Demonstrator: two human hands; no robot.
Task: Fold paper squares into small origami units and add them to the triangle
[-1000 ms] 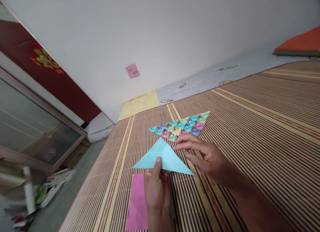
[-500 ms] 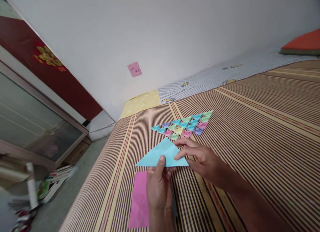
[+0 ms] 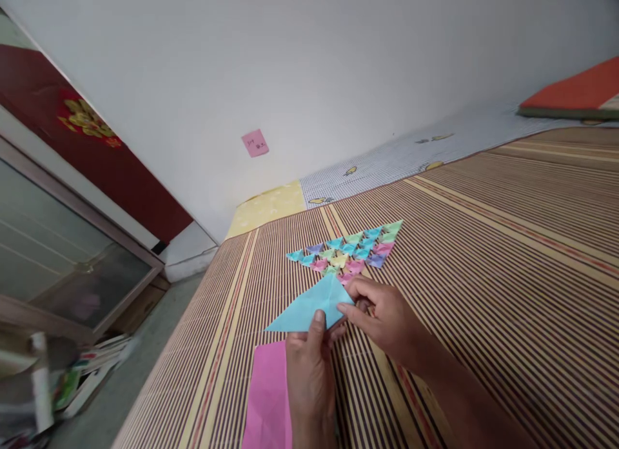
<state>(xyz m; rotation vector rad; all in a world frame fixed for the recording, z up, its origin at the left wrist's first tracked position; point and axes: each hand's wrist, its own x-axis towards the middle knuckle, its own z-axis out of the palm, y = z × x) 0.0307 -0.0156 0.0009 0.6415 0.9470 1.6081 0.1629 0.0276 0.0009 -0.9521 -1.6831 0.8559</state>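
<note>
A blue sheet of origami paper (image 3: 307, 307), folded into a triangle, is held above the striped mat. My left hand (image 3: 312, 371) grips its lower edge, thumb on top and fingers underneath. At the right corner, my right hand (image 3: 382, 317) pinches the paper, and that corner is bent in so the right side looks blunt. Behind the blue paper lies a triangular arrangement of small folded paper pieces (image 3: 340, 260) in blue, green, pink, yellow and purple. Beside my left wrist a pink sheet of paper (image 3: 265, 397) rests on the mat, partly covered by the wrist.
The striped mat (image 3: 464, 262) covers a bed-like surface ending at a left edge above the floor (image 3: 159, 326). A pink note (image 3: 255, 142) is on the white wall. An orange cushion (image 3: 570, 91) lies at the far right. Papers and clutter (image 3: 91, 371) sit low at left.
My right hand has closed on the right corner of the blue paper and bent it inward; before, that corner pointed out flat. My left hand keeps its hold. The view has shifted slightly.
</note>
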